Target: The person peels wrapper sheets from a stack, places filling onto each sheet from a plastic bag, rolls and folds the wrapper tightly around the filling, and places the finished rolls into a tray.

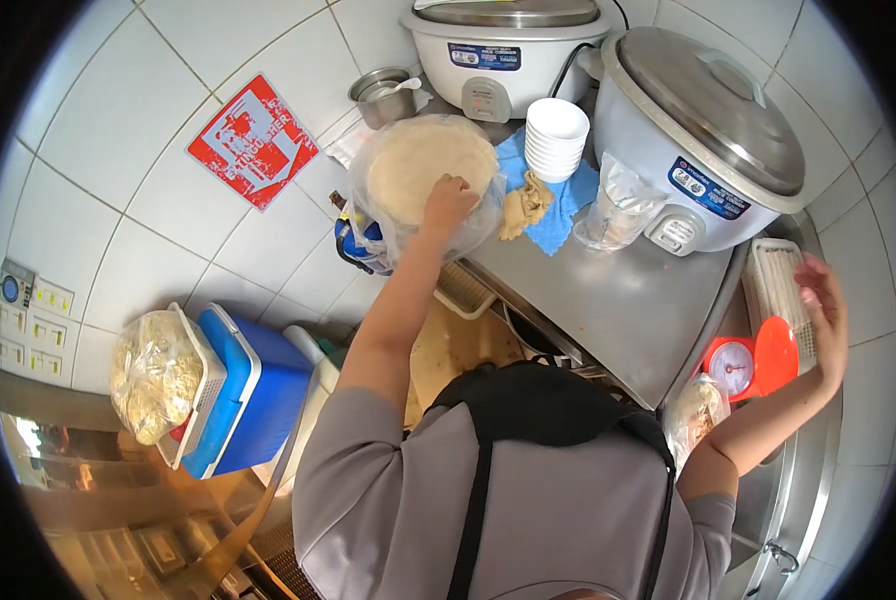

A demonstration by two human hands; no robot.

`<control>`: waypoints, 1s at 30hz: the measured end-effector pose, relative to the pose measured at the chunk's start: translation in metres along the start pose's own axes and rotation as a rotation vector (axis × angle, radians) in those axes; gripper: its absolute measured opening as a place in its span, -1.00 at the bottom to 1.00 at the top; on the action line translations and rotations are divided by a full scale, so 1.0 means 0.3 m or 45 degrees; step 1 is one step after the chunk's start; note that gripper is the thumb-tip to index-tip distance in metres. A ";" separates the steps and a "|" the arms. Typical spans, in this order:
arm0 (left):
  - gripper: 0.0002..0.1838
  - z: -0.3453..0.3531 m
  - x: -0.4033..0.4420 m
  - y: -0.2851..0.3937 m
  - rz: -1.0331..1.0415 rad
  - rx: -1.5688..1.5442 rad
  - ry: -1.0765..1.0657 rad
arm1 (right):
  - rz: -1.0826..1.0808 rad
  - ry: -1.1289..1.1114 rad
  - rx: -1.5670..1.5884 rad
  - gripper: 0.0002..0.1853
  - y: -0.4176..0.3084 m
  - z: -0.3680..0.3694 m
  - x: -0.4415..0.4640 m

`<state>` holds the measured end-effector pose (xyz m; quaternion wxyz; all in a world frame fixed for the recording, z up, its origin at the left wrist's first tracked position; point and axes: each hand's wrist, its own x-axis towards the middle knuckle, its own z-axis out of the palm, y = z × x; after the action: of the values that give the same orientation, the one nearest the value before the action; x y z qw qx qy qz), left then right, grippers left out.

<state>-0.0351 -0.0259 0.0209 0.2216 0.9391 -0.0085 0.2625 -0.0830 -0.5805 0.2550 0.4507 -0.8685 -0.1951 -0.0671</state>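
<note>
My left hand (452, 202) is closed, its curled fingers resting on a large round pale mass (418, 165) wrapped in a clear plastic bag (368, 200). Whatever those fingers pinch, if anything, is hidden. Off to the right, my right hand (826, 305) is open with its fingers apart, beside a white basket (768, 250) of long pale sticks. Below that hand stands a red kitchen scale (732, 368) with a round dial and a red pan (776, 357). A plastic bag of food (696, 415) lies next to the scale.
Two large rice cookers (503, 60) (703, 130) stand along the wall on the steel counter (608, 300). Stacked white bowls (556, 135), a blue cloth (558, 220), a tan cloth (524, 208) and a clear bag (623, 205) sit before them. A blue cooler (253, 390) is at left.
</note>
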 end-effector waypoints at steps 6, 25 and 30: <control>-0.78 0.106 0.010 -0.067 -0.165 0.034 0.081 | -0.165 -0.541 0.048 -0.53 -0.172 0.331 0.114; -0.72 0.084 0.096 -0.286 -0.726 -1.074 -0.472 | -0.654 -0.445 -0.188 -0.78 -0.046 1.623 0.557; -0.72 0.058 0.130 -0.322 -0.769 -0.964 -0.496 | -0.606 -0.469 -0.489 -0.78 -0.028 1.659 0.554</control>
<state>0.0197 0.0578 -0.0130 0.6058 0.7852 0.1275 -0.0142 0.0363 -0.1272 0.0190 0.2081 -0.8652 -0.4537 -0.0479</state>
